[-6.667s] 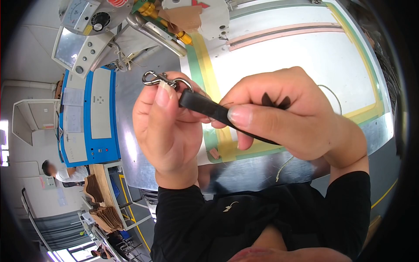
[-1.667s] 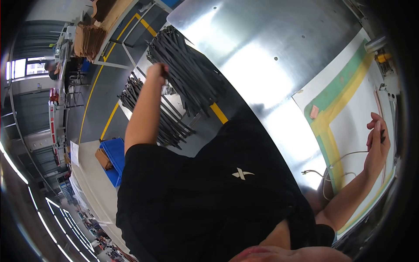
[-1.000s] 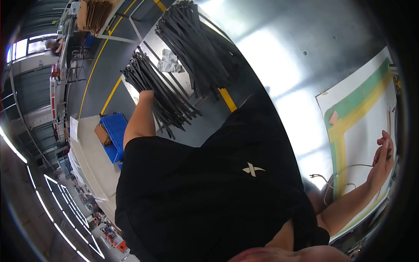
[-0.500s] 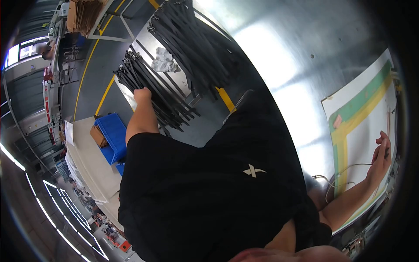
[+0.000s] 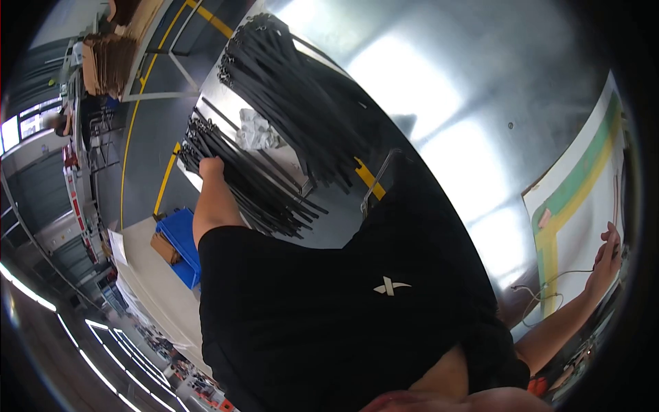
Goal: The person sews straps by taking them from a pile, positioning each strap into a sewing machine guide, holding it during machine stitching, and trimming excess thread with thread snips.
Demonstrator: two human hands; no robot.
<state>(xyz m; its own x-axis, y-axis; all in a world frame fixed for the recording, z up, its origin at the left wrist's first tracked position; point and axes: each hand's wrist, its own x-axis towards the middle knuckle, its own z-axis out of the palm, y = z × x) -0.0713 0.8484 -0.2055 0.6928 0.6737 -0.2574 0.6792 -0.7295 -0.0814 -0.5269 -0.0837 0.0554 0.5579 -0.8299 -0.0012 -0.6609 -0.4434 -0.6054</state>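
The smaller bundle of long, flat black straps with metal clasps at one end is laid on a pale, flat-topped table and is met at its left side by the left hand, much the nearer of the two. Its long axis is slanted: the clasps are pointed to the upper left, close to that table's left edge, and the plain tails are carried past its lower edge, above the grey floor. The hand is placed nearer the clasps than the tails. Its fingers are hidden, so whether a strap is gripped cannot be told. The right hand is held well apart, over the white, green-and-yellow-taped sheet on the shiny metal table; its fingers are partly bent, and whether anything is held cannot be made out. A larger bundle of black straps is set on the other side of a crumpled pale grey wrapper. A white X-shaped logo is shown on the black shirt; no lettering can be read.
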